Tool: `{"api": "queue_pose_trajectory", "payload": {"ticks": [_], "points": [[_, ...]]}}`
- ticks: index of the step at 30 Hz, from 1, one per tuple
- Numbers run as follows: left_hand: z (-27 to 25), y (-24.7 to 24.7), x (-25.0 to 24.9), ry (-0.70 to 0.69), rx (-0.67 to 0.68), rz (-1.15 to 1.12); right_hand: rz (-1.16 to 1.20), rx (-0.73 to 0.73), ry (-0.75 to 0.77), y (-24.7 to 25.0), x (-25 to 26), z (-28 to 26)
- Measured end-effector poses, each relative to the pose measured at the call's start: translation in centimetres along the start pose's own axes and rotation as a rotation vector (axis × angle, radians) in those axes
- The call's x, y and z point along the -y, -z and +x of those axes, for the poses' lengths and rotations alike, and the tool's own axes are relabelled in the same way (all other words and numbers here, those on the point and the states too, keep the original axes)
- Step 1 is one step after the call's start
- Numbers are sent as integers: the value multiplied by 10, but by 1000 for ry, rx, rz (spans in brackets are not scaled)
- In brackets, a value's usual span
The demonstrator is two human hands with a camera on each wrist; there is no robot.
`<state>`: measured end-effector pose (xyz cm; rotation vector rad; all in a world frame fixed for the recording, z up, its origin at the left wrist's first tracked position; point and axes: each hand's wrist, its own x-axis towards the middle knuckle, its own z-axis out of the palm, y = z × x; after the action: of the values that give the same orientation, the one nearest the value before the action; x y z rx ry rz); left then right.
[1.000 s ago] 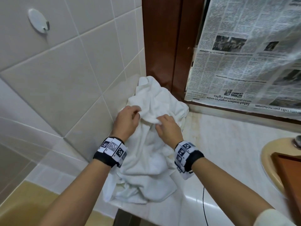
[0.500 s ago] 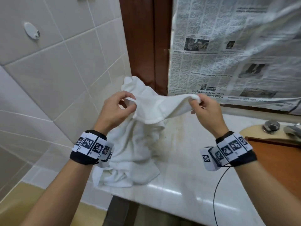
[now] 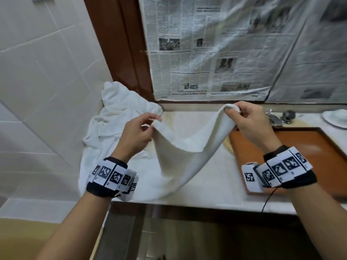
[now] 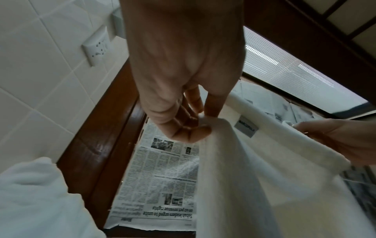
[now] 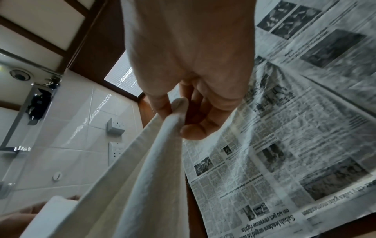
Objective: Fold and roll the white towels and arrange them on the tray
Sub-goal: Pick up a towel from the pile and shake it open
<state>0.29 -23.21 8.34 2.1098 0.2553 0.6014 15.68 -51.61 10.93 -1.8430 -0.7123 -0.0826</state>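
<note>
A white towel point(image 3: 180, 162) hangs in the air between my two hands, its upper edge sagging in the middle and its lower part reaching the counter. My left hand point(image 3: 150, 122) pinches one top corner; my right hand point(image 3: 232, 109) pinches the other, higher and further right. The left wrist view shows the left hand point(image 4: 195, 127) pinching the towel point(image 4: 264, 177), which bears a small label. In the right wrist view the right hand point(image 5: 179, 116) grips the towel's point(image 5: 132, 185) corner. A brown tray point(image 3: 300, 145) lies on the counter under my right hand.
A heap of other white towels point(image 3: 116, 117) lies in the counter's left corner against the tiled wall point(image 3: 47, 91). Newspaper point(image 3: 225, 49) covers the window behind. A tap point(image 3: 277, 117) and a white dish point(image 3: 336, 117) stand at the far right. The marble counter point(image 3: 206, 184) ends near me.
Both hands lifted one towel off the heap and drew apart, the right one moving well to the right over the tray. The towel now hangs spread between them.
</note>
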Motion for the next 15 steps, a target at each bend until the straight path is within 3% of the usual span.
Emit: {"api": "queue_pose_trajectory", "payload": {"ticks": [9,15], "points": [[-33,-20,-15,19,-5,-186,129,-86,10,60,14,-48],[-43,-36,37,175,-7,-185,97,46,-100,23,-15,-67]]}}
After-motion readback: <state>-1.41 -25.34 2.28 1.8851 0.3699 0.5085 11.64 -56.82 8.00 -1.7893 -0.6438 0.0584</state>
